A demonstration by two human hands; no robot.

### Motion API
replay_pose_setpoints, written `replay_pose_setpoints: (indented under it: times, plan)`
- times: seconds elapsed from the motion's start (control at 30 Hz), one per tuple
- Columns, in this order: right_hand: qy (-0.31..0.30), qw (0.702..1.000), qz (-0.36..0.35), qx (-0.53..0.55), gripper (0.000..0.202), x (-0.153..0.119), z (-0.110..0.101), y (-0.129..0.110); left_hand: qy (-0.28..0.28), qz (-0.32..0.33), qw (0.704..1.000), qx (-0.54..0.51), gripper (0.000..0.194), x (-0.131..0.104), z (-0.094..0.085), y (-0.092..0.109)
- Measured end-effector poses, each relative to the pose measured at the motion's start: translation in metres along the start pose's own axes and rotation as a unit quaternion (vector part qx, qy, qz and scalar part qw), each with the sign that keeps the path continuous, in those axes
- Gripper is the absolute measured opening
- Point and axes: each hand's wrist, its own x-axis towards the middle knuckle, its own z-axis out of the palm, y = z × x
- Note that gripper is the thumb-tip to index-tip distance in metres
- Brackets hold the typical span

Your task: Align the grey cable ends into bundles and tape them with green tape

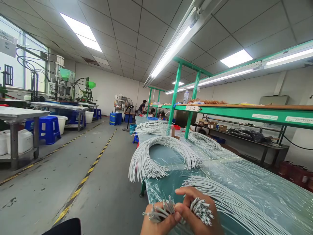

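Note:
My left hand (149, 224), at the bottom centre, is closed round a loose bunch of white cables (161, 209) whose cut ends fan out. Close beside it, my right hand (187, 218) grips a tighter bunch of white cables (202, 210) with the ends pointing up towards me. The thumbs and fingertips of both hands meet between the two bunches. My right index finger is stretched out above its bunch. A long spread of white cables (234, 199) lies on the bench to the right, and a coiled bundle of white cables (144, 163) rests just beyond my hands.
Plastic film covers the green workbench (249, 173). More cable coils (204, 141) lie farther along. A green shelf frame (174, 98) rises from the bench, with a power strip (192, 108). Left of the bench is a floor with striped tape (90, 170). A person (142, 107) is far back.

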Motion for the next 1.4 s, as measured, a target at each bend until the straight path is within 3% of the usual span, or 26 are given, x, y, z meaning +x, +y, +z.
replay_pose_setpoints:
  times: [0.17,0.3,0.43,0.6,0.7,0.8,0.97,1.03,1.13,1.27,1.4]
  plan:
    - [-0.031,0.998,-0.039,-0.030,0.026,-0.001,-0.001,0.000,0.006,-0.034,0.999,0.019,0.056,-0.005,0.010,0.013]
    - [0.022,0.998,-0.045,-0.037,0.025,-0.005,0.002,-0.002,-0.027,-0.041,0.998,-0.032,0.053,-0.006,0.011,0.020]
    - [0.066,0.995,-0.060,-0.051,0.020,-0.006,0.005,-0.003,-0.037,-0.035,0.998,-0.047,0.043,-0.005,0.008,0.013]
    - [0.040,0.997,-0.066,-0.013,0.029,0.001,-0.001,-0.004,0.035,-0.055,0.997,-0.037,0.038,-0.005,0.006,0.003]
    - [0.052,0.998,-0.030,0.000,0.036,0.003,-0.004,-0.005,0.056,-0.050,0.997,-0.020,0.041,-0.006,0.007,0.006]
    - [0.047,0.999,0.020,0.015,0.035,0.001,-0.004,-0.006,0.038,-0.046,0.998,-0.011,0.042,-0.006,0.008,0.010]
    - [0.002,1.000,0.020,0.022,0.027,-0.003,0.003,-0.005,-0.003,-0.018,1.000,-0.018,0.046,-0.005,0.007,0.008]
    - [0.020,0.999,0.028,-0.003,0.028,-0.004,0.006,-0.003,-0.006,-0.019,1.000,-0.024,0.042,-0.005,0.006,0.006]
    - [0.043,0.999,0.010,-0.031,0.022,-0.003,0.005,-0.002,0.003,-0.030,0.999,-0.034,0.038,-0.006,0.005,0.005]
    - [0.043,0.998,-0.012,-0.037,0.036,0.000,0.000,-0.004,0.038,-0.043,0.998,-0.010,0.039,-0.006,0.004,0.003]
    - [0.034,0.999,-0.021,-0.030,0.025,-0.004,0.002,-0.002,0.027,-0.026,0.999,-0.033,0.042,-0.004,0.005,-0.003]
